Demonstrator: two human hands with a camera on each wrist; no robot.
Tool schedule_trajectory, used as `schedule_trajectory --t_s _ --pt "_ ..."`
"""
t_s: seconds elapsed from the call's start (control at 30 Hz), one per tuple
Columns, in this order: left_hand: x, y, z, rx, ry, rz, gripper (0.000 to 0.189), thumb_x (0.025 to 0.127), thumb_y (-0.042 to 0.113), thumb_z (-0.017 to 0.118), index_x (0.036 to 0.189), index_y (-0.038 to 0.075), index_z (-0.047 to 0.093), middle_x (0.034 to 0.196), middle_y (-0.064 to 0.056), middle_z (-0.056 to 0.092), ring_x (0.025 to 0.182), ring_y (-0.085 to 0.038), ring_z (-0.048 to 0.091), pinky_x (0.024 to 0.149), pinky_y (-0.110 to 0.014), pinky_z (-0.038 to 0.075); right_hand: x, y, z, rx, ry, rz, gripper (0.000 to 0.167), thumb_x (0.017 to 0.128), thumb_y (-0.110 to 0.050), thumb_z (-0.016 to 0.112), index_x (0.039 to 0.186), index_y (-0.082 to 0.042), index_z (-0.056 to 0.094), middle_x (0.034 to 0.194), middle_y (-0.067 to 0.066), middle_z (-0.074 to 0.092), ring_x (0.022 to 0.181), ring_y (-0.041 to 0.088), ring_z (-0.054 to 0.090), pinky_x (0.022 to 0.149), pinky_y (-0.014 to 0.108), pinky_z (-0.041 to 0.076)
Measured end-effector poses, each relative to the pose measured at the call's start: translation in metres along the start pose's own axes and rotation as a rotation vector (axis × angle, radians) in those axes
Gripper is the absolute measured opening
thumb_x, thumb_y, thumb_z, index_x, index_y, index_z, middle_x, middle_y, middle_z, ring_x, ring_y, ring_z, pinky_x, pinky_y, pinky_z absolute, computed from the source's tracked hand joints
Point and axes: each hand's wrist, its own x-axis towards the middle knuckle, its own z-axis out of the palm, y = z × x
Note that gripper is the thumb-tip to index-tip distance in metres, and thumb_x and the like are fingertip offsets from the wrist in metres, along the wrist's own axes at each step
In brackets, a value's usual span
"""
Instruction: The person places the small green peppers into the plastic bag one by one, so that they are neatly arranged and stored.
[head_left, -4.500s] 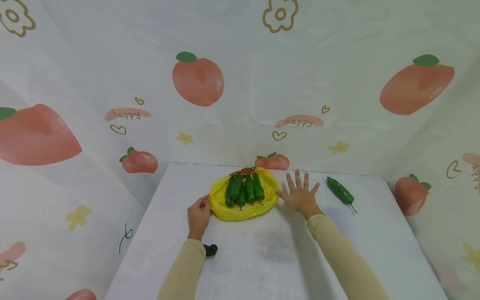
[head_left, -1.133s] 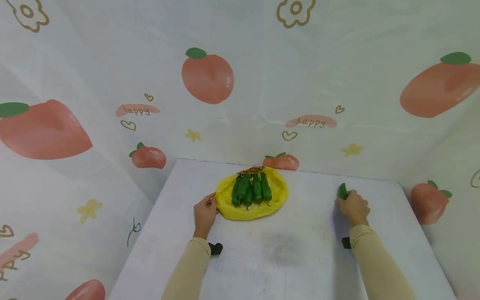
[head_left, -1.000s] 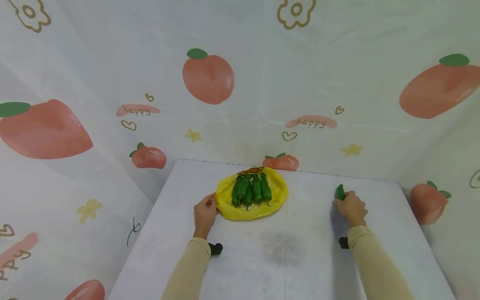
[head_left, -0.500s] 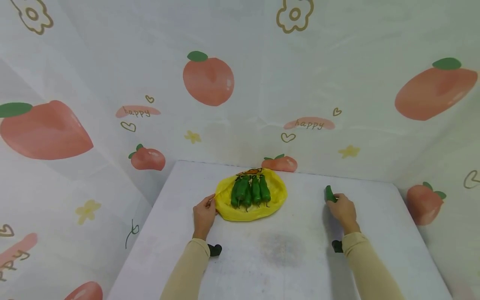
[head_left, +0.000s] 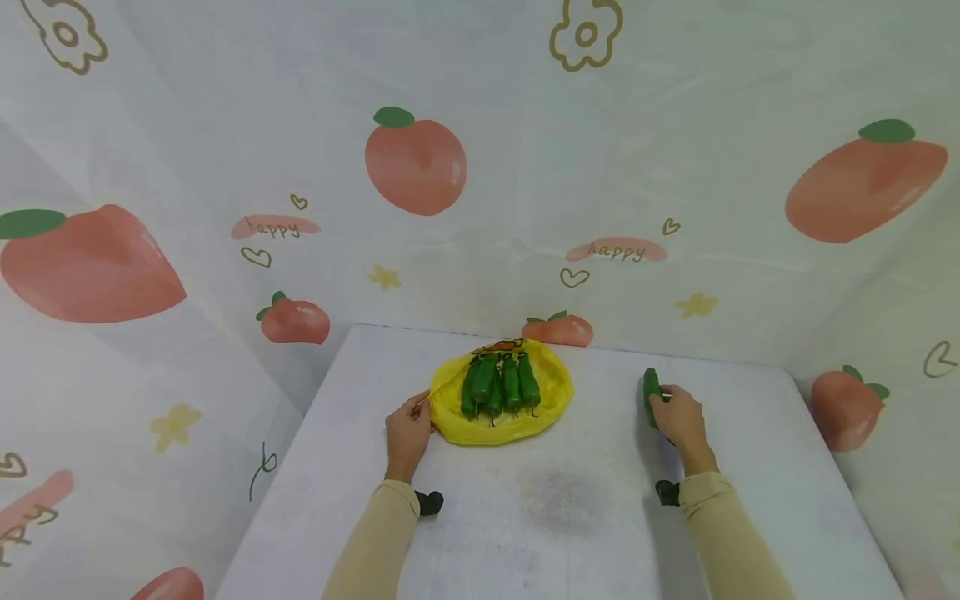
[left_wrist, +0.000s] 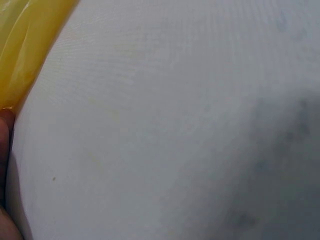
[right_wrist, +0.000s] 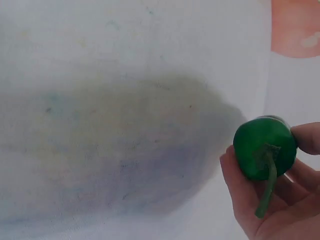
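A yellow plastic bag (head_left: 487, 431) lies spread with its mouth facing up, and several green peppers (head_left: 512, 384) rest side by side in it. The left hand (head_left: 408, 433) pinches the bag's left rim between thumb and fingers; in the left wrist view only fingertips and a strip of the yellow bag (left_wrist: 25, 50) show. Well to the right of the bag, the right hand (head_left: 681, 421) holds a single green pepper (head_left: 651, 392). In the right wrist view this green pepper (right_wrist: 265, 145) has its stem toward the camera, with thumb and fingers around it.
The white table (head_left: 517, 533) carries a faint grey stain near its middle. A peach-printed white sheet (head_left: 495, 192) stands behind and at both sides of the table. Small black wrist mounts (head_left: 429, 502) show beside both cuffs.
The right hand left the bag's right side, took hold of the lone pepper at the right, and has since moved left with it. The left hand stays at the bag's rim.
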Motion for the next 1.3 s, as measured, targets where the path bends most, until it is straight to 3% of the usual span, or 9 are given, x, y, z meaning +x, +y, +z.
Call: schedule_trajectory --t_s 0.27,0.63,0.83,1.0,1.3 --pt "0.0 -0.002 0.0 -0.003 -0.003 0.009 0.024 0.101 0.017 0.062 0.121 0.013 0.076 0.091 -0.015 0.078 0.063 -0.01 0.068 0.054 -0.019 0.058 -0.003 -0.005 0.008 0.081 0.032 -0.034 0.058 0.106 -0.033 0.043 0.149 0.005 0.042 0.138 0.036 0.056 0.116 0.048 0.063 0.085 0.046 0.059" --pt "0.001 -0.004 0.001 -0.001 -0.007 -0.012 0.026 0.101 0.017 0.062 0.124 0.013 0.075 0.092 -0.014 0.077 0.063 -0.009 0.066 0.055 -0.02 0.058 -0.005 -0.013 0.022 0.205 0.082 -0.061 0.064 0.103 -0.048 0.052 0.152 -0.007 0.045 0.136 0.027 0.063 0.118 0.043 0.066 0.08 0.028 0.054" --pt "0.001 -0.006 0.0 -0.01 -0.009 -0.003 0.026 0.101 0.017 0.062 0.123 0.013 0.075 0.092 -0.014 0.077 0.063 -0.01 0.067 0.054 -0.021 0.058 -0.009 -0.021 0.025 0.265 0.05 -0.045 0.064 0.104 -0.043 0.053 0.156 -0.008 0.039 0.139 0.029 0.06 0.12 0.042 0.065 0.086 0.033 0.059" --pt "0.002 -0.008 0.0 -0.008 -0.001 0.002 0.026 0.101 0.017 0.062 0.123 0.012 0.075 0.09 -0.014 0.077 0.062 -0.011 0.066 0.053 -0.021 0.058 -0.01 -0.031 0.028 0.326 0.026 -0.064 0.061 0.104 -0.036 0.055 0.156 -0.008 0.038 0.138 0.031 0.059 0.118 0.039 0.067 0.081 0.026 0.059" --pt "0.001 -0.004 0.001 -0.004 -0.009 -0.009 0.026 0.101 0.017 0.062 0.123 0.013 0.075 0.092 -0.014 0.078 0.064 -0.012 0.067 0.054 -0.02 0.057 -0.011 -0.044 0.032 0.379 -0.012 -0.095 0.059 0.104 -0.03 0.057 0.156 -0.008 0.038 0.138 0.031 0.058 0.11 0.035 0.069 0.079 0.027 0.063"
